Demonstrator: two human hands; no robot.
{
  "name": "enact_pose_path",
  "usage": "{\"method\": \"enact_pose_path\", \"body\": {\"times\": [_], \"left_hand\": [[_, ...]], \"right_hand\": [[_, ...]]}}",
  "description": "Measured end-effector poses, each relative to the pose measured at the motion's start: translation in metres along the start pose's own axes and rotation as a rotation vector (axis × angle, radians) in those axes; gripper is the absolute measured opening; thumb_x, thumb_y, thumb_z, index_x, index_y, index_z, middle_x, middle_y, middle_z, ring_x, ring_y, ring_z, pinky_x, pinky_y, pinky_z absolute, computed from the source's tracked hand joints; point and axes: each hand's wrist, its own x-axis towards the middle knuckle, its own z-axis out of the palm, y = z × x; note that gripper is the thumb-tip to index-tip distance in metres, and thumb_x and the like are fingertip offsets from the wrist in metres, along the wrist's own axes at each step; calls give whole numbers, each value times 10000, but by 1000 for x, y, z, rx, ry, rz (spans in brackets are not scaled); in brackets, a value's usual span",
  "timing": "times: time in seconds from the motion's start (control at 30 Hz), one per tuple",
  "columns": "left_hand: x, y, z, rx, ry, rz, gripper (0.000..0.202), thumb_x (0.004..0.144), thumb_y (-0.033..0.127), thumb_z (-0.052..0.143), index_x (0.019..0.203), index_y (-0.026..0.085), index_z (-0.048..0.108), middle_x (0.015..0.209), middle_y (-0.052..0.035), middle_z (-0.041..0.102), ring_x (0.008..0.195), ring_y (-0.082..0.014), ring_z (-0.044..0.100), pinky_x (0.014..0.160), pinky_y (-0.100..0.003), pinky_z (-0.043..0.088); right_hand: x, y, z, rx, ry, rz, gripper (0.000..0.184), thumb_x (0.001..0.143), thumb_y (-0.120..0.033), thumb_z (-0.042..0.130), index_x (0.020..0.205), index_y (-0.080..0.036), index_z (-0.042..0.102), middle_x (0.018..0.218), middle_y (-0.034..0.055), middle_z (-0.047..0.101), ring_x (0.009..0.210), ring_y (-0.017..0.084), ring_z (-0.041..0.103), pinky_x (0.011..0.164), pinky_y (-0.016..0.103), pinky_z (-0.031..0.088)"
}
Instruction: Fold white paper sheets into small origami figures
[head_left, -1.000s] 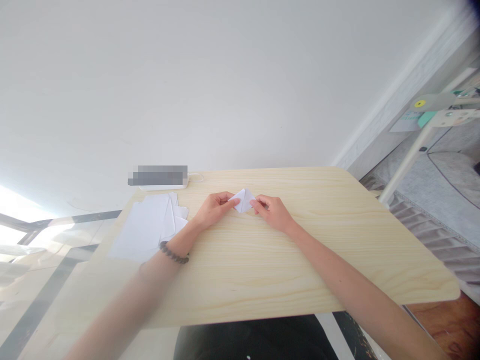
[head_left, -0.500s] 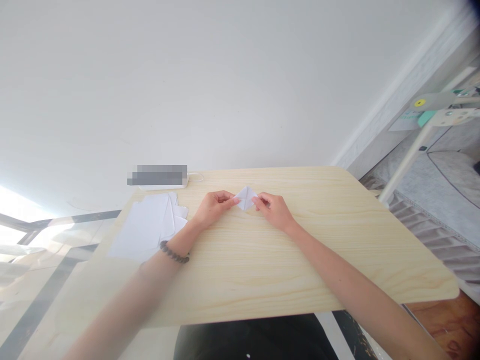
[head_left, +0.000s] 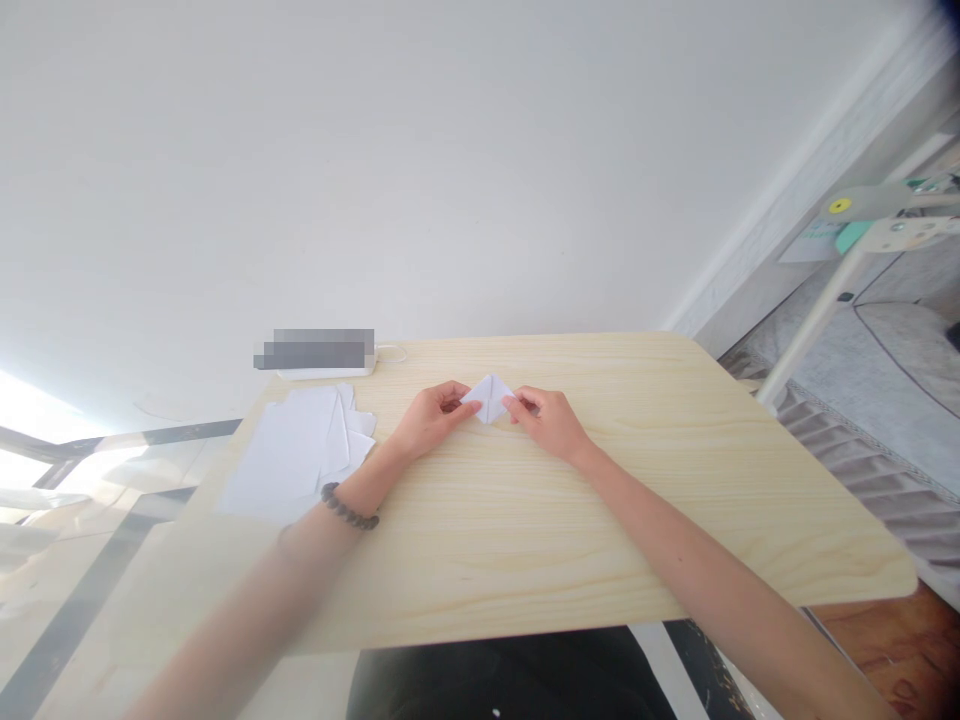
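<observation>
Between my two hands is a small folded piece of white paper (head_left: 490, 392), diamond-shaped, with a crease running down its middle. My left hand (head_left: 433, 416) pinches its left corner, thumb on top and the other fingers curled behind. At the right corner, my right hand (head_left: 550, 418) grips it between thumb and forefinger. The paper is close above or on the wooden table; I cannot tell which. A dark beaded bracelet (head_left: 349, 508) circles my left wrist.
Loose white sheets (head_left: 281, 445) lie overlapping on the left of the light wooden table (head_left: 675, 500). Behind them stands a blurred-out object with a white base (head_left: 326, 374) and a cord. A plain wall rises at the back; a metal frame (head_left: 817, 325) stands beyond the right edge.
My left thumb has slid slightly inward over the paper, and the left corner shows more beyond it. The right hand has barely moved.
</observation>
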Motion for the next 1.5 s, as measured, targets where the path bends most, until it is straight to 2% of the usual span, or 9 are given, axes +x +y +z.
{"method": "enact_pose_path", "body": {"times": [0.17, 0.4, 0.57, 0.7, 0.87, 0.97, 1.13, 1.37, 1.5], "left_hand": [[-1, 1, 0, 47, 1, -28, 343, 704, 435, 581, 890, 146, 584, 870, -55, 649, 777, -176, 593, 669, -270, 425], [-2, 2, -4, 15, -2, -62, 311, 688, 438, 600, 786, 144, 573, 813, -48, 658, 751, -172, 593, 647, -258, 415], [-1, 0, -1, 18, 23, -44, 309, 711, 434, 572, 825, 146, 568, 834, -50, 650, 761, -172, 593, 667, -269, 420], [-1, 1, -1, 45, 39, -42, 300, 703, 430, 574, 792, 144, 563, 791, -37, 639, 711, -157, 580, 627, -256, 410], [-3, 6, -3, 39, 34, -67, 301, 675, 440, 596, 675, 145, 533, 642, 5, 592, 574, -106, 517, 513, -218, 340], [-4, 7, -3, 18, 30, -80, 304, 672, 439, 605, 654, 146, 526, 642, 3, 600, 577, -103, 519, 520, -218, 338], [-2, 6, -2, -36, 8, -74, 285, 688, 424, 599, 719, 147, 539, 745, -33, 641, 714, -151, 580, 635, -254, 407], [-2, 3, 1, 48, -35, -2, 380, 697, 389, 596, 987, 149, 552, 967, -78, 618, 804, -177, 582, 714, -297, 436], [-3, 3, 1, 158, -54, -10, 383, 677, 392, 604, 982, 163, 566, 919, -49, 625, 776, -178, 577, 689, -291, 438]], "right_hand": [[-1, -2, -1, 17, -9, 8, 308, 809, -395, 428, 656, -162, 560, 600, 1, 612, 536, 94, 516, 546, 203, 366], [-1, -1, -1, 67, -8, 37, 295, 784, -420, 460, 721, -163, 591, 608, 0, 599, 523, 93, 492, 519, 204, 367], [-2, -2, -1, 82, -12, 25, 288, 783, -417, 461, 716, -165, 583, 607, -4, 586, 535, 94, 488, 536, 206, 373], [-3, -4, -2, 82, -47, -18, 289, 788, -419, 451, 703, -168, 567, 611, -8, 573, 530, 91, 463, 529, 207, 361], [-3, -3, -2, 88, -59, -30, 293, 800, -407, 433, 691, -163, 553, 607, -6, 564, 533, 91, 469, 533, 205, 362], [-2, -2, -2, 78, -56, -37, 293, 808, -403, 423, 704, -162, 553, 610, -3, 559, 533, 92, 468, 528, 204, 360], [-2, -1, -1, 91, -47, -38, 292, 812, -403, 418, 704, -162, 542, 604, -6, 550, 533, 89, 468, 527, 200, 361], [-2, -3, -2, 95, -43, -31, 305, 818, -403, 405, 691, -162, 542, 594, -8, 553, 532, 89, 474, 544, 203, 367], [-3, -3, -3, 90, -52, -26, 304, 821, -395, 405, 669, -166, 536, 605, -3, 573, 546, 93, 499, 555, 205, 375]]}}
